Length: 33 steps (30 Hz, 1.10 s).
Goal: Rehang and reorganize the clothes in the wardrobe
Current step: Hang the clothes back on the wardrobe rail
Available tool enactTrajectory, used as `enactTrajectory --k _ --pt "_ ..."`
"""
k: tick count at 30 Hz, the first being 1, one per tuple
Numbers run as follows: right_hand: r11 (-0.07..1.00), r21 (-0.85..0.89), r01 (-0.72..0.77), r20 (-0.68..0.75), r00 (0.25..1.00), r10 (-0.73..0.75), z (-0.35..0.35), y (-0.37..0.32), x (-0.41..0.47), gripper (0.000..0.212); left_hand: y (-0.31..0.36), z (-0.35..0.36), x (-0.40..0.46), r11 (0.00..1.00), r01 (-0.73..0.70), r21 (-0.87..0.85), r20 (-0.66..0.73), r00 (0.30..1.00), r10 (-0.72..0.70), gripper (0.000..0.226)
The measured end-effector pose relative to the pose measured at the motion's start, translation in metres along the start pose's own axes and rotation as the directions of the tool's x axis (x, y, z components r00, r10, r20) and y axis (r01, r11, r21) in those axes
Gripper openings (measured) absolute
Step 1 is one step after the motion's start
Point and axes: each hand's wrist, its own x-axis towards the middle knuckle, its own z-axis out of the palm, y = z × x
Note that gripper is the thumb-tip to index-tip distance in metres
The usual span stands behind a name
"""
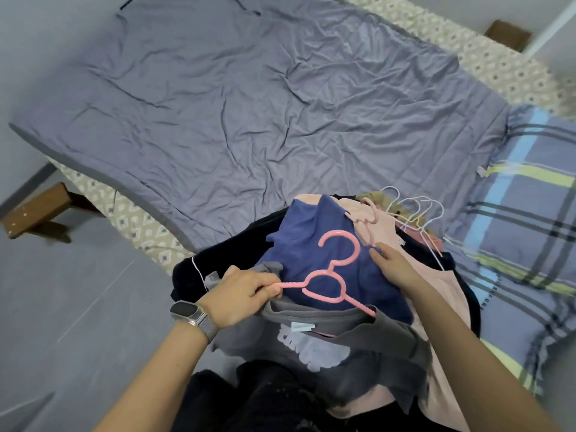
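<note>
Pink hanger [335, 275] lying across a pile of clothes at the near edge of the bed, hook pointing away, one ribbed arm pinched between the thumb and curled fingers of the left hand [246, 294], the other arm tucked into the neck of a grey shirt [327, 344] with pale print on its chest. Under the hanger, a blue top [314, 235]; beside it, a light pink garment [383, 232] with a paler pink hanger [369, 218] on it. Right hand [394, 266] resting on the blue top just beside the hook, fingers loosely bent and close together, gripping nothing visible. Dark clothes [193, 269] beneath the pile. Several thin white hangers [417, 210] tangled behind, near a plaid pillow [530, 213]. Wrinkled lavender sheet [249, 104] spread over the mattress beyond. Watch [188, 311] on the left wrist.
</note>
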Motion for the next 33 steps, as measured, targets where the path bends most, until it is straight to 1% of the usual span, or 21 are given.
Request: enactTrajectory --k 2,4,6,8,10,12,13,15,16,18,19,21,22,24,25,26,27,28,29,31,33 --pt "0.992 0.037 0.123 0.015 0.992 -0.123 -0.009 -0.023 -0.023 0.024 0.007 -0.003 -0.005 0.998 -0.048 0.046 0.0 0.999 0.048 0.033" --pt "0.979 0.151 0.135 0.064 0.987 -0.146 -0.01 -0.042 -0.051 0.022 0.01 -0.007 -0.013 0.992 -0.095 0.081 -0.039 0.994 0.099 0.032" --pt "0.972 0.202 0.119 0.107 0.984 -0.143 -0.003 -0.062 -0.08 0.024 0.011 -0.016 -0.022 0.984 -0.113 0.138 -0.097 0.987 0.127 0.034" --pt "0.984 0.136 0.112 0.177 0.975 -0.136 0.01 -0.084 -0.111 0.026 0.009 -0.028 -0.035 0.977 -0.121 0.177 -0.161 0.976 0.15 0.036" --pt "0.984 0.067 0.166 0.26 0.949 -0.178 0.025 -0.105 -0.144 0.03 0.004 -0.038 -0.052 0.972 -0.157 0.173 -0.252 0.947 0.198 0.041" --pt "0.968 0.098 0.233 0.343 0.905 -0.253 0.042 -0.124 -0.176 0.045 -0.005 -0.045 -0.075 0.973 -0.181 0.14 -0.359 0.907 0.221 0.042" --pt "0.956 0.128 0.264 0.361 0.885 -0.293 0.052 -0.133 -0.19 0.048 -0.011 -0.047 -0.088 0.975 -0.181 0.131 -0.401 0.89 0.219 0.041" --pt "0.937 0.19 0.294 0.337 0.877 -0.344 0.071 -0.155 -0.217 0.043 -0.025 -0.052 -0.118 0.976 -0.183 0.118 -0.445 0.869 0.217 0.033" --pt "0.927 0.208 0.312 0.323 0.873 -0.366 0.082 -0.166 -0.23 0.045 -0.032 -0.055 -0.135 0.975 -0.19 0.112 -0.457 0.862 0.22 0.03" --pt "0.913 0.162 0.375 0.35 0.843 -0.409 0.107 -0.19 -0.254 0.054 -0.049 -0.058 -0.172 0.977 -0.189 0.101 -0.497 0.841 0.214 0.025" --pt "0.903 0.123 0.412 0.393 0.815 -0.425 0.121 -0.203 -0.266 0.051 -0.058 -0.059 -0.192 0.981 -0.174 0.091 -0.528 0.826 0.195 0.022" --pt "0.882 0.038 0.47 0.477 0.767 -0.429 0.153 -0.23 -0.288 0.03 -0.08 -0.061 -0.237 0.989 -0.131 0.073 -0.603 0.784 0.148 0.021" --pt "0.854 -0.02 0.519 0.502 0.744 -0.44 0.172 -0.244 -0.297 0.028 -0.093 -0.062 -0.259 0.993 -0.104 0.063 -0.636 0.762 0.12 0.026" --pt "0.797 -0.142 0.587 0.542 0.72 -0.433 0.213 -0.268 -0.31 0.034 -0.12 -0.065 -0.305 0.998 -0.053 0.038 -0.695 0.717 0.065 0.04" --pt "0.795 -0.146 0.589 0.563 0.71 -0.423 0.236 -0.28 -0.315 0.03 -0.134 -0.067 -0.33 0.999 -0.027 0.019 -0.724 0.689 0.033 0.042" --pt "0.788 -0.147 0.598 0.6 0.688 -0.409 0.26 -0.291 -0.319 0.025 -0.148 -0.069 -0.355 1.0 0.007 -0.003 -0.752 0.66 -0.006 0.038" --pt "0.773 -0.137 0.619 0.634 0.655 -0.412 0.285 -0.3 -0.323 0.032 -0.163 -0.07 -0.382 0.998 0.05 -0.025 -0.778 0.626 -0.051 0.032" --pt "0.738 -0.123 0.663 0.663 0.608 -0.436 0.308 -0.31 -0.327 0.046 -0.177 -0.071 -0.409 0.995 0.092 -0.049 -0.804 0.588 -0.094 0.025" --pt "0.71 -0.127 0.693 0.682 0.58 -0.445 0.331 -0.321 -0.333 0.051 -0.19 -0.07 -0.437 0.988 0.128 -0.081 -0.827 0.545 -0.139 0.021" --pt "0.63 -0.128 0.766 0.738 0.498 -0.456 0.372 -0.34 -0.343 0.038 -0.215 -0.065 -0.491 0.97 0.186 -0.155 -0.862 0.455 -0.225 0.021" --pt "0.534 -0.131 0.835 0.805 0.405 -0.434 0.412 -0.358 -0.355 0.033 -0.233 -0.054 -0.541 0.949 0.239 -0.204 -0.887 0.365 -0.283 0.023"
